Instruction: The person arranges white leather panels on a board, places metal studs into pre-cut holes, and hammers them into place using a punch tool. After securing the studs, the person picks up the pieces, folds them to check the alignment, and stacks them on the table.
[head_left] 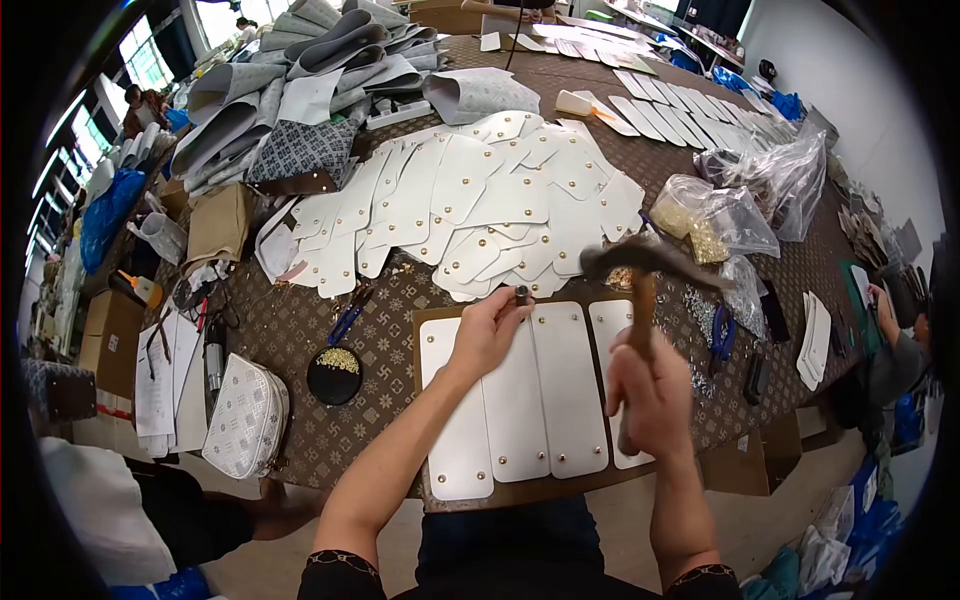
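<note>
My left hand (485, 335) pinches a short dark metal rivet setter (521, 293) upright at the top edge of the white panels. In my right hand (655, 400) is a hammer (643, 305), gripped by its wooden handle, with its dark head raised and slightly blurred. Several white panels (570, 390) with brass-coloured rivets at their corners lie side by side on a brown board (418, 350) in front of me. My left fingers cover part of the top edge of the middle panels. The setter's lower end is hard to make out.
Behind the board spreads a heap of riveted white pieces (460, 185). A black dish of brass rivets (334, 378) and a patterned pouch (245, 415) are left; blue-handled pliers (721, 330) and bagged rivets (705, 225) are right. Another person's hand (884, 312) shows far right.
</note>
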